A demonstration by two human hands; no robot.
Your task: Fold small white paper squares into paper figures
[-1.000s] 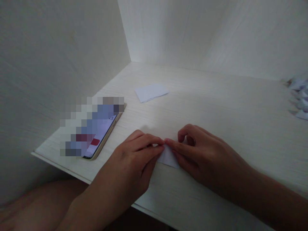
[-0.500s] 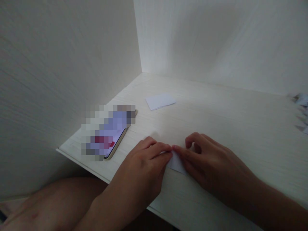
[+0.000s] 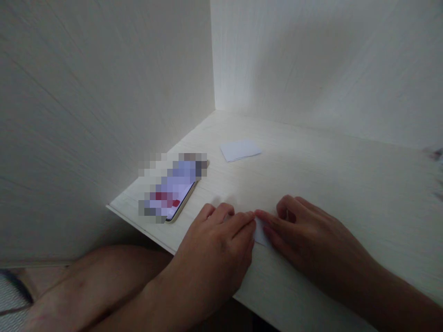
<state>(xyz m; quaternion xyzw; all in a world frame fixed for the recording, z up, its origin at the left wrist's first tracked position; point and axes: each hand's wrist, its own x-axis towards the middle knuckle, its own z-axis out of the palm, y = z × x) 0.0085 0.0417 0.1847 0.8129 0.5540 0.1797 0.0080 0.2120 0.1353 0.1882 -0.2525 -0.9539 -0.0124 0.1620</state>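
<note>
A small piece of white paper (image 3: 260,236) lies on the pale tabletop, mostly covered by my fingers. My left hand (image 3: 224,244) grips its left side, with thumb and fingers pressed together near the top edge. From the other side, my right hand (image 3: 294,233) pinches the paper, and its index fingertip meets the left fingertips. The right hand's other fingers are curled. How the paper is folded under the fingers cannot be seen. Farther back lies a second white paper (image 3: 240,150), folded flat, apart from both hands.
A phone (image 3: 182,186), its screen lit and partly pixelated, lies to the left on the table (image 3: 328,184). White panels rise at the left and back. Blurred scraps (image 3: 436,154) sit at the far right edge. A bare leg (image 3: 104,281) is below the table's front edge.
The camera view has shifted, so everything appears a little farther right. My left hand covers slightly more of the paper; both hands stay at it with fingertips touching.
</note>
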